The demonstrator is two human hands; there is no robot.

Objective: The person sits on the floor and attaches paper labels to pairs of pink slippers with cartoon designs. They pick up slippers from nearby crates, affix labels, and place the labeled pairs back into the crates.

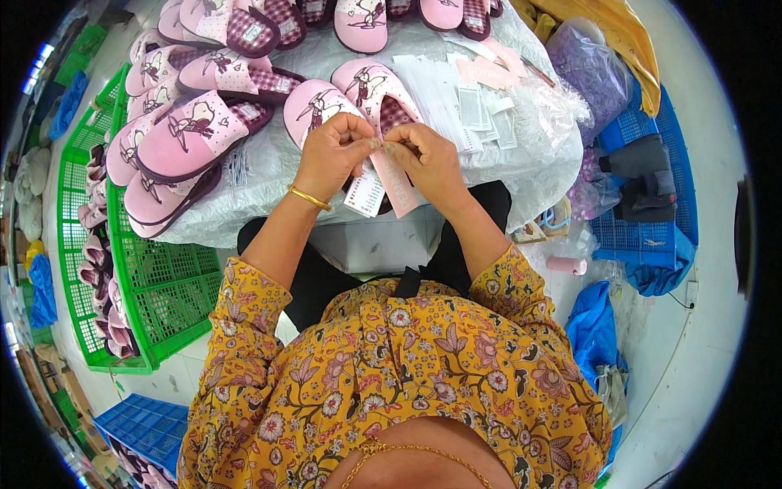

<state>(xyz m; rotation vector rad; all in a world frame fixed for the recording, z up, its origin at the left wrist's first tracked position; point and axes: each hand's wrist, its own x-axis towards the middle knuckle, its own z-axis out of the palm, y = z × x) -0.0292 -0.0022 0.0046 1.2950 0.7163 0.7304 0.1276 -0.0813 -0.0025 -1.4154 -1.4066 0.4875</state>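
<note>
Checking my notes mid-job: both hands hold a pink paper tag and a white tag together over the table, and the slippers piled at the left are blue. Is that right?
Not quite. The head view shows the slippers are pink, not blue. The rest holds: the left hand and right hand pinch a pink paper tag and a white tag together over the table.

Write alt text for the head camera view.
Left hand and right hand pinch pink and white paper tags together over a table piled with pink slippers; green crates stand at the person's left.
</note>
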